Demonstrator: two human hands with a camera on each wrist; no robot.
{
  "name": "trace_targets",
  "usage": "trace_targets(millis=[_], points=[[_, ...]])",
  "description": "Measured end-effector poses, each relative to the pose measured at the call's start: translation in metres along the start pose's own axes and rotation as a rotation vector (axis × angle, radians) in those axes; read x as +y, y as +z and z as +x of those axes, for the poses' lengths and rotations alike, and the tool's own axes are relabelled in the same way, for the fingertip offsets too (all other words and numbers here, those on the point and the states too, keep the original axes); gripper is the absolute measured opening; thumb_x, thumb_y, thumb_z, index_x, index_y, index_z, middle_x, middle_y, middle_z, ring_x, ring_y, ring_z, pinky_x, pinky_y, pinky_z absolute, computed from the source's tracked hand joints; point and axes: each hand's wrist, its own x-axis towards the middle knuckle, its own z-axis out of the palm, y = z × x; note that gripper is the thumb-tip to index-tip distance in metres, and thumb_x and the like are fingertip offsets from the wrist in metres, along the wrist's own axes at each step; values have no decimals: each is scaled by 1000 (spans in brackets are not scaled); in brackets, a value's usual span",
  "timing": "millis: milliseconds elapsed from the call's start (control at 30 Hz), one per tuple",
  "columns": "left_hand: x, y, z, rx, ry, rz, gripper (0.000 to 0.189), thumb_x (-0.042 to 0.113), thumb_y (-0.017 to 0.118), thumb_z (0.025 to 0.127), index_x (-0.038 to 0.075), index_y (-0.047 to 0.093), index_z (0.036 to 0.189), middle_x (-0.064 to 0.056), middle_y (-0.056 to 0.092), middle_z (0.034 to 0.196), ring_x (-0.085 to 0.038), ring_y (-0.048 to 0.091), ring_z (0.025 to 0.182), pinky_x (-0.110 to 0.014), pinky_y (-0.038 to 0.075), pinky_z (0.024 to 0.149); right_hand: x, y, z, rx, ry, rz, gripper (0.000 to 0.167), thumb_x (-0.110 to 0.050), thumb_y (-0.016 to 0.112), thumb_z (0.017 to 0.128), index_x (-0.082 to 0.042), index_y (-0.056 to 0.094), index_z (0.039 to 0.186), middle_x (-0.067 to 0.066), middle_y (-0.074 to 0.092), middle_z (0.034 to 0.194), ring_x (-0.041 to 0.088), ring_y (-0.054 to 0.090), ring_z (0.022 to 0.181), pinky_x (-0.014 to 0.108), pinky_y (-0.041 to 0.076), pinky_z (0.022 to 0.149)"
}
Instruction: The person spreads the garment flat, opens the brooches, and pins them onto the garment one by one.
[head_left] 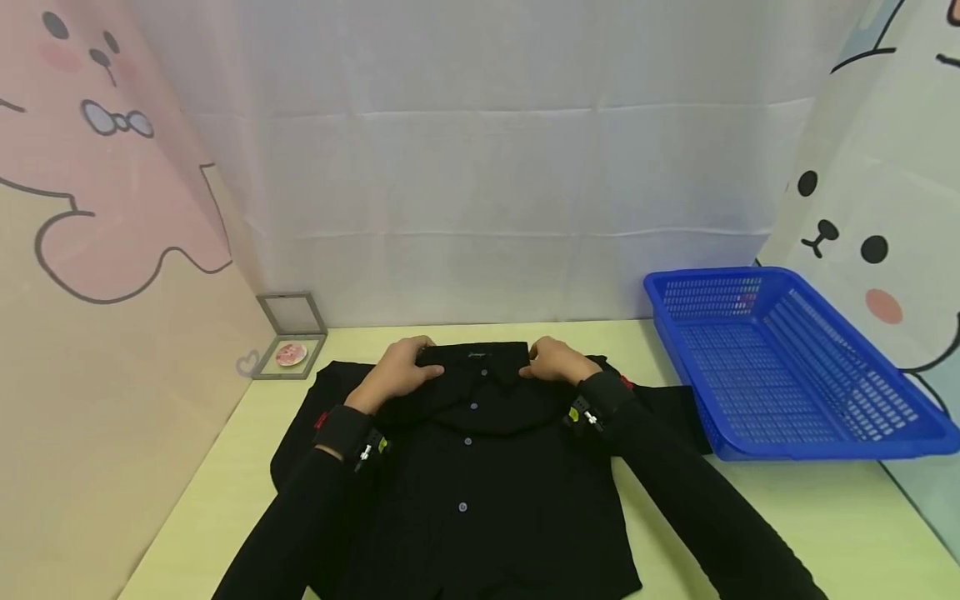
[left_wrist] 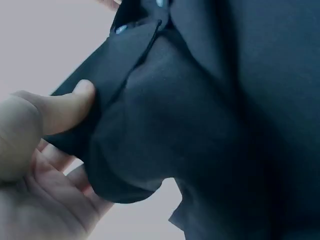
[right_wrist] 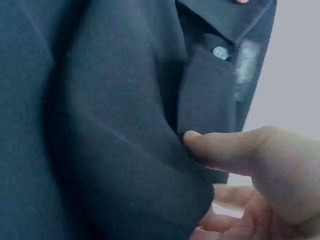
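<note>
left hand [head_left: 393, 371]: thumb and fingers pinch the left end of the collar [head_left: 498, 354] on the black shirt [head_left: 525, 492] | right hand [head_left: 558, 362]: pinches the right end | shirt: middle of the table [head_left: 840, 517], collar far | blue basket [head_left: 780, 450]: right | little grey box [head_left: 270, 367]: far left

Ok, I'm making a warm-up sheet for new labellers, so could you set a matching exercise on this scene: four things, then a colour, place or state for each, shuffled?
Things
1. shirt
2. basket
3. left hand
4. small case

Descriptions
A. blue, on the right side of the head view
B. standing open, toward the back left
C. black, spread out with its front up
D. pinching one end of the collar

Pairs: 1-C, 2-A, 3-D, 4-B
</note>
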Motion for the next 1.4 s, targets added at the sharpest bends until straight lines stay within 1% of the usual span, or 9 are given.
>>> trace_targets(millis=[100,300,500,600,800,900,1000,1233,1400], points=[[7,-4,0,66,79,-36,33,16,72,98,2,65,127,-20,66,126,-42,62,119,-53,53,98,5,-5,-1,40,-42,63,55,-24,71,98,5,54,142,28,54,142,44,58,123,50,53,99],[28,-19,-4,364,149,73,28,15,83,88,4,77,113,-18,67,110,-37,63,100,-47,54,87,5,-21,-7,205,-175,250,30,-21,73,96,-3,65,119,24,63,123,41,63,103,49,54,87],[52,-33,-3,562,104,139,25,20,81,91,4,77,110,-11,63,69,-21,51,53,-31,38,51,-16,-45,-11,418,-228,169,37,-23,65,103,2,59,130,27,59,133,45,59,121,54,51,101],[59,-40,-1,530,55,69,36,23,72,99,0,68,125,-8,63,60,-17,53,46,-28,38,46,-30,-60,-14,478,-242,164,44,-23,62,105,6,54,137,24,69,112,40,69,103,52,54,97],[55,-45,5,341,8,-88,57,25,54,108,-7,37,152,-22,73,88,-23,65,59,-31,47,54,-37,-78,-24,494,-275,201,37,-23,69,101,-8,47,76,10,51,61,21,69,58,36,56,58],[48,-43,10,220,-27,-81,61,29,48,111,-6,27,157,-29,66,108,-35,64,76,-40,48,66,-36,-80,-28,375,-192,212,36,-26,64,104,5,61,120,18,61,65,25,69,54,35,59,55],[41,-40,15,140,-42,-76,60,30,45,112,-4,26,158,-31,55,133,-43,63,106,-50,51,89,-33,-79,-26,249,-120,257,67,-27,56,108,5,27,159,25,72,84,32,74,65,38,63,63],[38,-36,21,156,-65,-75,61,29,46,112,-4,26,159,-30,31,161,-49,36,146,-59,37,117,-25,-72,-15,271,-137,195,41,-26,50,110,3,52,140,27,61,129,42,63,112,48,54,94],[42,-36,19,285,-108,24,59,31,48,111,-6,35,155,-34,51,141,-49,54,128,-58,49,104,-22,-69,-10,307,-182,163,25,-25,51,110,0,53,107,22,54,102,38,53,91,45,41,79]])
